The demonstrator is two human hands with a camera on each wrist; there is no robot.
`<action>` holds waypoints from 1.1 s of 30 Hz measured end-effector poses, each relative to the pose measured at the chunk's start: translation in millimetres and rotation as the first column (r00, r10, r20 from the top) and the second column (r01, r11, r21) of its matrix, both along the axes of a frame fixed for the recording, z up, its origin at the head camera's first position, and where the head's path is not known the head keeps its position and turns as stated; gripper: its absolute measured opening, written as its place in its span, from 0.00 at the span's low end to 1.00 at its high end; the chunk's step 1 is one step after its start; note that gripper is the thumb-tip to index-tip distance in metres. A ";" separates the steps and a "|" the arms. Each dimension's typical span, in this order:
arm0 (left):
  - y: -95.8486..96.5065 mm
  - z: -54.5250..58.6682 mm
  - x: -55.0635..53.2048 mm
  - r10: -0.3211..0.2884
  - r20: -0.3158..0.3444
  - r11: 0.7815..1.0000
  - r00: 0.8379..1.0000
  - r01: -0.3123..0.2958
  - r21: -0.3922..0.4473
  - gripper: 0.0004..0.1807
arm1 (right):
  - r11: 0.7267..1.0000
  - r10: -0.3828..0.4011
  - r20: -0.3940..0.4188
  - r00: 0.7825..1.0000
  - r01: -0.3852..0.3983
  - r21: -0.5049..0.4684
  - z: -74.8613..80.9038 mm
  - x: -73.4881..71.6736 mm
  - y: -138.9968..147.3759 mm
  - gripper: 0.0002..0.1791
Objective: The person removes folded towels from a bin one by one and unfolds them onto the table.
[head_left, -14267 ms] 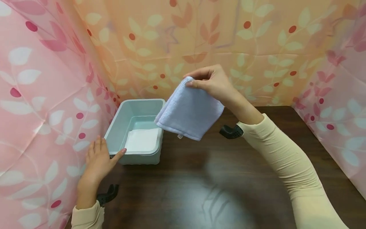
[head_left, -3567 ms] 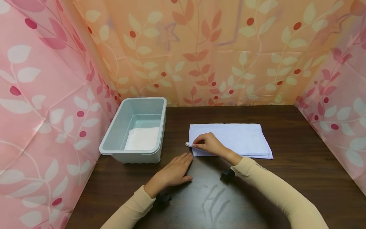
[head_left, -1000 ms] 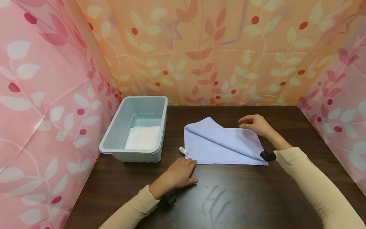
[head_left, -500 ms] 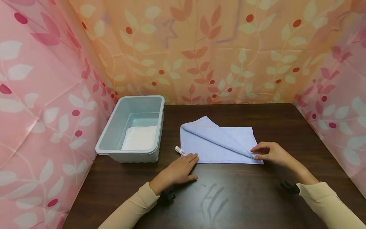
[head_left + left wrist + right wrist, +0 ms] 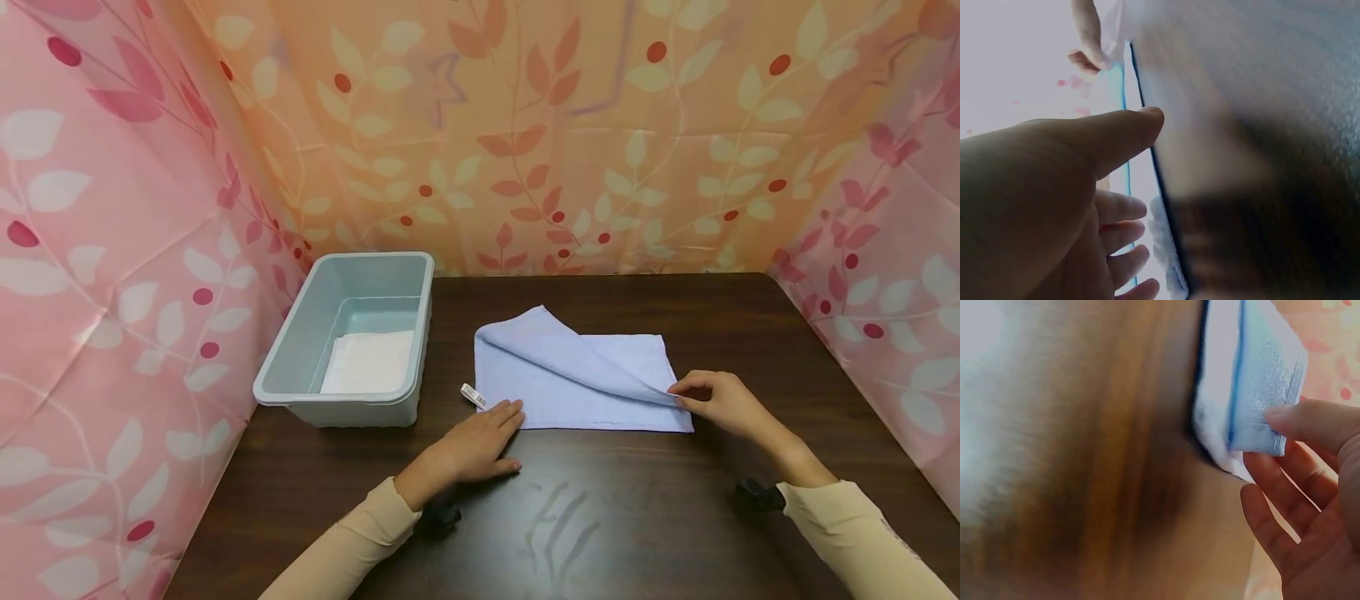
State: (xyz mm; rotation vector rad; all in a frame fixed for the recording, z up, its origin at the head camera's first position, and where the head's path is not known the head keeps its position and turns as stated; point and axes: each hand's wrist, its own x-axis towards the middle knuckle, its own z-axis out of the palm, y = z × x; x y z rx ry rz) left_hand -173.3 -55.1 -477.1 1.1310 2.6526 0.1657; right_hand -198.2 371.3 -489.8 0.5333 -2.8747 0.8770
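Note:
A pale lavender towel (image 5: 570, 400) lies folded on the dark wooden table, its top layer turned askew so a diagonal fold crosses it and one corner points up at the back. My right hand (image 5: 726, 404) pinches the top layer's near right corner between thumb and fingers; in the right wrist view that corner of the towel (image 5: 1266, 394) is lifted off the layer below. My left hand (image 5: 476, 442) rests with straight fingers on the towel's near left corner, beside a small white label (image 5: 473, 395). In the left wrist view its thumb (image 5: 1129, 131) extends over the towel's edge.
A light blue-grey plastic bin (image 5: 341, 398) stands at the left of the table, with a white folded cloth or paper (image 5: 367, 363) on its floor. Floral curtains (image 5: 480, 167) enclose the back and both sides. Black wrist-camera mounts (image 5: 759, 495) sit below the wrists.
The towel was held in the air, then laid flat and folded. Its top layer has since been turned askew. My right hand moved toward the near right corner and now lifts it slightly.

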 end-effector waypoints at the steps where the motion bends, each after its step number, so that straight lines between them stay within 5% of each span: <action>1: 0.6 -0.3 0.2 -0.004 0.001 1.000 1.000 0.004 0.003 0.41 | 1.000 -0.008 -0.008 1.000 0.008 0.001 1.9 -1.3 0.7 0.08; 19: 0.1 -0.4 0.8 -0.019 0.022 1.000 1.000 0.019 -0.016 0.39 | 0.983 -0.181 -0.051 0.982 0.180 -0.026 48.9 -57.2 12.8 0.10; 26: -1.0 0.2 2.3 -0.013 0.037 0.999 0.999 0.015 -0.032 0.38 | 0.971 -0.239 -0.026 0.971 0.240 0.012 51.2 -86.7 14.0 0.13; 33: -3.6 4.5 4.3 0.001 0.079 1.000 0.997 0.002 -0.029 0.37 | 0.967 -0.253 0.032 0.967 0.251 0.043 37.9 -113.2 14.1 0.14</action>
